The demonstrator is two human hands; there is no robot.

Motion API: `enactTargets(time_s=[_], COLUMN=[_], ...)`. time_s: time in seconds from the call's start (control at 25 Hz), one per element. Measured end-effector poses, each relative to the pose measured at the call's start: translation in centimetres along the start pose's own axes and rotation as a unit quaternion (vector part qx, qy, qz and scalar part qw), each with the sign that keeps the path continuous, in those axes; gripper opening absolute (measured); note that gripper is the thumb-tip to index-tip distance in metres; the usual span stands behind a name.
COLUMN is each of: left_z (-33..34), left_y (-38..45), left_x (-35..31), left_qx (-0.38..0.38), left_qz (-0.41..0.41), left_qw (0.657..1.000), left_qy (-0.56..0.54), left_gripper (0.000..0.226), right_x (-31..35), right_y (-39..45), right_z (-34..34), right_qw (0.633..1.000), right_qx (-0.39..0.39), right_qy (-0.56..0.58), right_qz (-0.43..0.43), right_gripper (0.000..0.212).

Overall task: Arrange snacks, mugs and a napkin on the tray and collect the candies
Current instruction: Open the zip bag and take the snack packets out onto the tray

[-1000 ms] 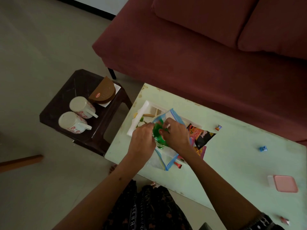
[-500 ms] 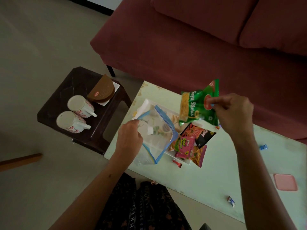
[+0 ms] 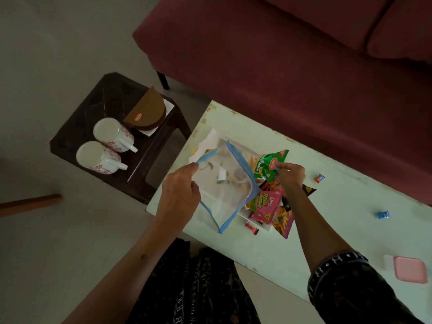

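We see the left hand (image 3: pixel 180 195) pinching the blue top edge of a clear zip bag (image 3: pixel 225 185), its grip pressed on the corner so the bag hangs tilted over the white tray (image 3: pixel 243 148) on the pale green counter (image 3: pixel 339 218). The right hand (image 3: pixel 291 175) pinches a green snack packet (image 3: pixel 268 166) at its middle, low over the tray's far side. Just below it a pink packet (image 3: pixel 265 205) and an orange one (image 3: pixel 284 222) lie overlapping at the tray's right edge, with what looks like a black packet (image 3: pixel 308 190) partly hidden by the right arm. A red candy (image 3: pixel 252 228) sits on the counter touching the tray's near corner; an orange candy (image 3: pixel 319 178) and a blue candy (image 3: pixel 383 215) lie well apart further right. A pink-lidded box (image 3: pixel 409 270) rests near the counter's right end. On the dark side stool (image 3: pixel 112 99) two flowered mugs (image 3: pixel 105 146) lie on their sides beside a brown semicircular holder (image 3: pixel 147 111) on a white napkin (image 3: pixel 169 106)
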State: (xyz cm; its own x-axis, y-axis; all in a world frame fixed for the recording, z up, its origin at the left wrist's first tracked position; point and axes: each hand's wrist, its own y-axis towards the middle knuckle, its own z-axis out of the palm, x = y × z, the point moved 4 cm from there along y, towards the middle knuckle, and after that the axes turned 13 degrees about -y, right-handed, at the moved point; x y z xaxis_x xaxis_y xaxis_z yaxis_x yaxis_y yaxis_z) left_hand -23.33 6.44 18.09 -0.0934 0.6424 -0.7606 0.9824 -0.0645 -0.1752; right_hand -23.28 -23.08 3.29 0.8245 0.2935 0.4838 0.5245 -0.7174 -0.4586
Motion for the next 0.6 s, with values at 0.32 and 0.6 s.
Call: enactTargets(time_s=[0.32, 0.6], left_z=[0.5, 0.5], left_y=[0.4, 0.6], left_x=[0.7, 0.5], left_qx=[0.005, 0.008], left_qz=[0.003, 0.02], left_qw=[1.0, 1.0], left_qy=[-0.007, -0.02], left_gripper=[0.041, 0.041], right_x=[-3.1, -3.9], right_y=[3.3, 2.2], right_z=[1.5, 2.4], right_qw=[0.992, 0.995], right_qx=[0.072, 0.036], right_qy=[0.046, 0.032], right_qz=[0.089, 0.085], right_gripper=[0.022, 0.022])
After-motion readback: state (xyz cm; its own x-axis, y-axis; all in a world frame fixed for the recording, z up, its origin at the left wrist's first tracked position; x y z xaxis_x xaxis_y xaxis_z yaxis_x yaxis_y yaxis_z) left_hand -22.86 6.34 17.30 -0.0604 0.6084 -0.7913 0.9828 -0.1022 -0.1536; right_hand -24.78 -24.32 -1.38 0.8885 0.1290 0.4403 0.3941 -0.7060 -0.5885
